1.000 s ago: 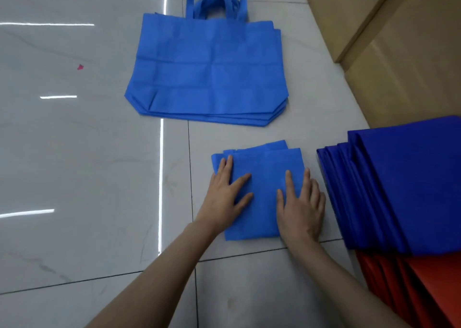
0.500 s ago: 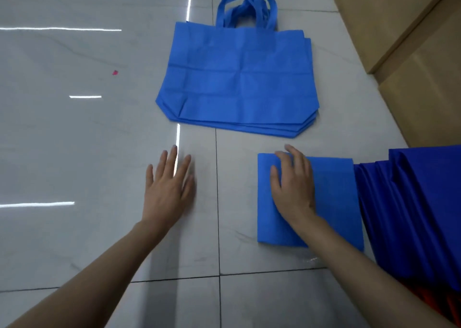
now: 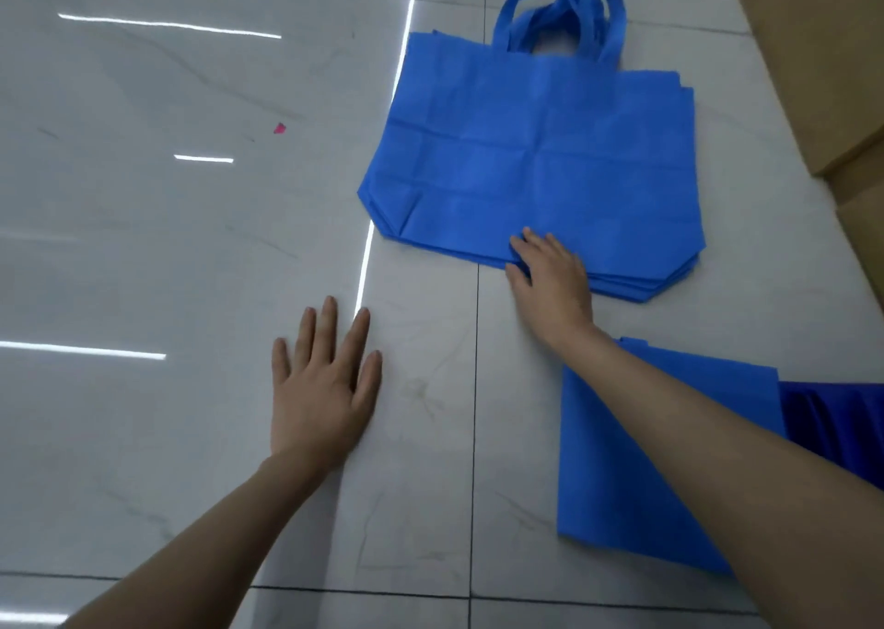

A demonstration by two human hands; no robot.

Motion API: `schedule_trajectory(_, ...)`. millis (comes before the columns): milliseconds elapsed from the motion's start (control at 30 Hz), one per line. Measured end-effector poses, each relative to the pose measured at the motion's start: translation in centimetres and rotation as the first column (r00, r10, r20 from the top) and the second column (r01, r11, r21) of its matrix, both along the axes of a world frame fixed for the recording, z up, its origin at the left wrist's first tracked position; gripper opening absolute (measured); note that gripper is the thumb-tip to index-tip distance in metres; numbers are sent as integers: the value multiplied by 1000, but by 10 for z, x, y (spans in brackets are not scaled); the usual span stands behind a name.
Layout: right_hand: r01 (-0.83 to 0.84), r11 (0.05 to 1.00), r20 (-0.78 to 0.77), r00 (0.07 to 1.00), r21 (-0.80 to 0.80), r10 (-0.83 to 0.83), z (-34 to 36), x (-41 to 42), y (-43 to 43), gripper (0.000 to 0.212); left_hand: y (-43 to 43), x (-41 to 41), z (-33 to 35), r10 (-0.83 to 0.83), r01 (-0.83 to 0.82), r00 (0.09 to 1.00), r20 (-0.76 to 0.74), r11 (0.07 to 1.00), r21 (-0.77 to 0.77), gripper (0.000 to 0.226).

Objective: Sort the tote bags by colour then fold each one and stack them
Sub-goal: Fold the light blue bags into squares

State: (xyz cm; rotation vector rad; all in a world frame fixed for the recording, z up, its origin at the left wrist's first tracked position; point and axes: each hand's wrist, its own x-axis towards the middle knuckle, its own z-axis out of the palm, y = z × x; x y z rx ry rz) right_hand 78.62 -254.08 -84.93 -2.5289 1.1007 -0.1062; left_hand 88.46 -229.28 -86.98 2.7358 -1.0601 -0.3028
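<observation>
Blue bags (image 3: 526, 150) are touched at the near edge by the right hand (image 3: 550, 279), grasp unclear; the left hand (image 3: 320, 389) is spread flat, released. Only the top bag should be lifted.

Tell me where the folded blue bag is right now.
Head view, lower right: the folded bag lies partly under the right forearm, beside the darker blue bags.

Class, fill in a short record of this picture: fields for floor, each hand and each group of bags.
Floor: pale glossy tiles, one pink scrap
Unfolded stack: light blue tote bags, handles far side
Folded bag: light blue, partly hidden by right forearm
Dark blue bags: right edge, beside folded bag
Left hand: flat on bare tile, fingers spread
Right hand: on near edge of unfolded stack, grip unclear
</observation>
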Motion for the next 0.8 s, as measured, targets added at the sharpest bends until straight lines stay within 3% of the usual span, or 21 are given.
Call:
schedule_trajectory(133,50,999,257,965,-15,-45,-5,5,20,28,4,1,4,-1,-11,996,-88,990,-143,64)
schedule_trajectory(200,-3,1000,327,945,-12,7,-1,10,38,26,9,4,10,1,-29,994,-111,968,-247,67)
schedule_trajectory(400,-264,965,371,896,2,245,-3,4,124,16,46,19,35,-34,116,961,273,950,-290,79)
schedule_trajectory(500,-288,957,391,877,-39,280,-5,-14,160,20,81,32,53,9,80,944,329,964,-254,88)
schedule_trajectory(667,-482,874,333,816,-60,472,4,-42,187,32,141,48,73,-25,63,987,159,970,-237,37)
schedule_trajectory(733,-568,813,258,773,-129,580,11,-47,188,32,157,42,85,113,-81,990,88,949,-306,23)
schedule_trajectory(800,-614,779,78,777,-130,625,16,-55,184,31,172,35,94,282,-250,959,27,890,-380,21)
